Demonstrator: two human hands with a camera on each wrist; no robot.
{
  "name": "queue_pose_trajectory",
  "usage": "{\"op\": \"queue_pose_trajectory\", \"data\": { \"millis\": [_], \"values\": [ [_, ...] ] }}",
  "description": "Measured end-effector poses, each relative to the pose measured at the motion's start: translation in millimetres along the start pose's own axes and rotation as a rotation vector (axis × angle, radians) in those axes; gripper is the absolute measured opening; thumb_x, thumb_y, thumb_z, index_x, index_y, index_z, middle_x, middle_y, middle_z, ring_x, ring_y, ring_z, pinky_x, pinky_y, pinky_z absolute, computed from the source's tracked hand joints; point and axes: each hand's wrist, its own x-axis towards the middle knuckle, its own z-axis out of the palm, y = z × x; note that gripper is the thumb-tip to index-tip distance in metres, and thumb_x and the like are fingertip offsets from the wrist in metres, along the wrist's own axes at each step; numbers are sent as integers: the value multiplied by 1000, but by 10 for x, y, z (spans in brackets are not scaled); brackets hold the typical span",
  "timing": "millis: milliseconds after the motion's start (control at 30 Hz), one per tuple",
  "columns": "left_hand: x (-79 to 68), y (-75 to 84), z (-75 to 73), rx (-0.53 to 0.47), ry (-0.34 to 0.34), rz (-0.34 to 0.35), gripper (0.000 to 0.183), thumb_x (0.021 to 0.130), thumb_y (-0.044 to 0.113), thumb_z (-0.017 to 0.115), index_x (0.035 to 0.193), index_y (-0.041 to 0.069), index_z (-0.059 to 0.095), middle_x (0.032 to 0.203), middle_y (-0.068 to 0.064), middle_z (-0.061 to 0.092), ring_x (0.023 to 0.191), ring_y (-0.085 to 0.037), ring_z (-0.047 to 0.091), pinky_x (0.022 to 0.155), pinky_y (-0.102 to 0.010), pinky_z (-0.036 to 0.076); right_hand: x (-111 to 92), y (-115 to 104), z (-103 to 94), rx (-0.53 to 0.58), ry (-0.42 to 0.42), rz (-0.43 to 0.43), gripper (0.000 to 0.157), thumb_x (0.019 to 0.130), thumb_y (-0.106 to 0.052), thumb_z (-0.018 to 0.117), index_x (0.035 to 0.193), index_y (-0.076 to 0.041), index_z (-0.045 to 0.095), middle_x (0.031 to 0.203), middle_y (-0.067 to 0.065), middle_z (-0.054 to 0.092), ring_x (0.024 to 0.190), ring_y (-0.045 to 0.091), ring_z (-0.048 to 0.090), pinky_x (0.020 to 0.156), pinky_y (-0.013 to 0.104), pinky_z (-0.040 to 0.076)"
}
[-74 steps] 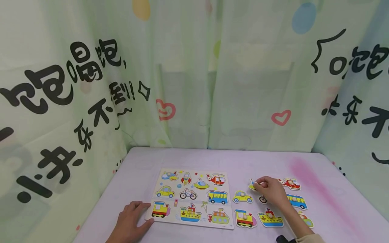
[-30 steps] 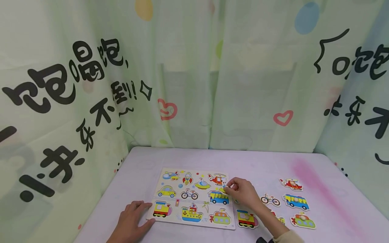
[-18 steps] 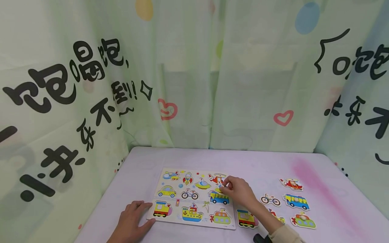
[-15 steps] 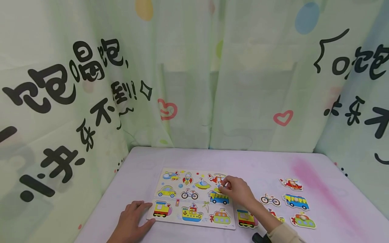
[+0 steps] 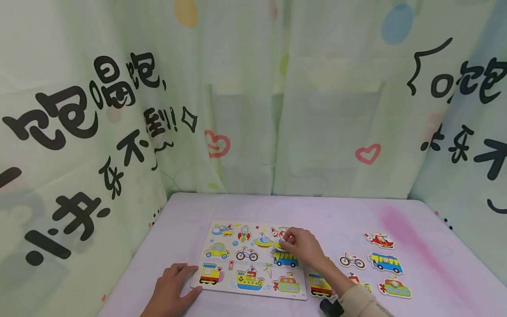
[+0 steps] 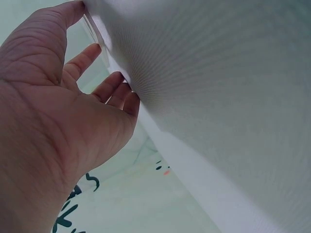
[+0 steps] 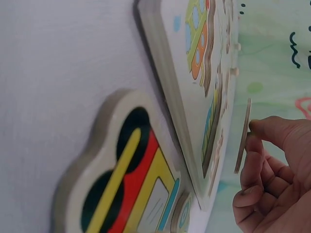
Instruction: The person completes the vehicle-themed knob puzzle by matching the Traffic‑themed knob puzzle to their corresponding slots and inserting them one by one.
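Right wrist: thin puzzle piece (image 7: 243, 136)

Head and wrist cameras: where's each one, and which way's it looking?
Head: worn on the head, facing forward and down at the puzzle board; left hand and right hand show.
Left wrist: worn there, facing the table; left hand shows.
Right wrist: worn there, facing the train piece and puzzle board; right hand shows.
Head and right wrist share the puzzle board and train piece.

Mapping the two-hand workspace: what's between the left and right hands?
In the head view, the puzzle board, with the left hand at its left edge, plus the saucer piece, which the right hand pinches over the board's right part.
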Motion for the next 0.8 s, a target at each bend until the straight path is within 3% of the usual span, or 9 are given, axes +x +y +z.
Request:
{"op": "queue_pose_trajectory", "data": {
  "millis": [267,533,800],
  "values": [
    [6,1,10,4,-7,-21,59,82,47,83,132,20,67,135,-13,56,122,-37,51,100,-64,45,93,-53,104,3,-6,-28,17,88,-22,81,87,-13,66,66,-3,47,62,13,45,56,26,33],
    [-1,-7,14,3,3,6,60,81,49,83,130,19,68,133,-13,57,122,-36,52,100,-63,45,166,-84,213,15,0,-83,15,89,-21,78,85,-12,67,63,-6,46,56,10,43,53,24,32],
    [-5,-17,6,8,11,28,59,82,48,83,130,19,68,132,-13,57,122,-36,53,101,-63,44,221,-132,283,-3,-4,-73,16,89,-22,77,84,-12,65,64,-5,49,57,11,45,53,25,34]
  ]
}}
